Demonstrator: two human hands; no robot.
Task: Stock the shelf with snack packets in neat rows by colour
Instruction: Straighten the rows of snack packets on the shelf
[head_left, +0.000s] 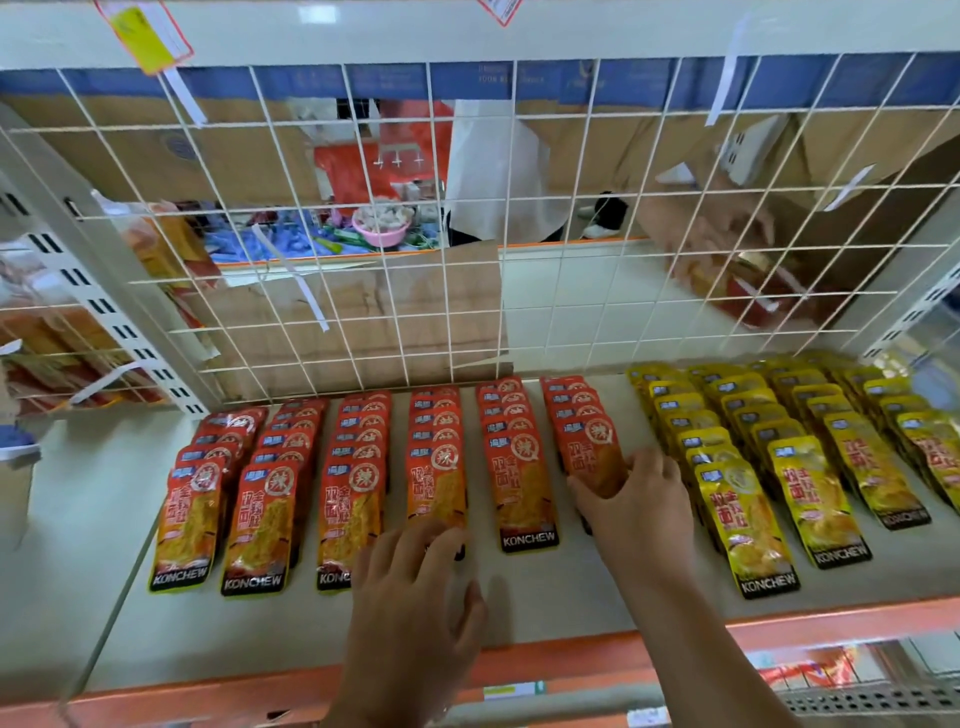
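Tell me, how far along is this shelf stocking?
Mostly done: red rows and yellow rows lie sorted on the shelf. In hand: left hand and right hand touch front packets of two red rows. Left: perhaps evening those rows; their fronts sit unevenly.

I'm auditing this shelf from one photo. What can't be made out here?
Head view:
fourth red row's front packet: lower end hidden by the left hand.
sixth red row's front packet: lower half hidden by the right hand.
rightmost yellow row: cut off by the right edge.
price tag overhead: print blurred.
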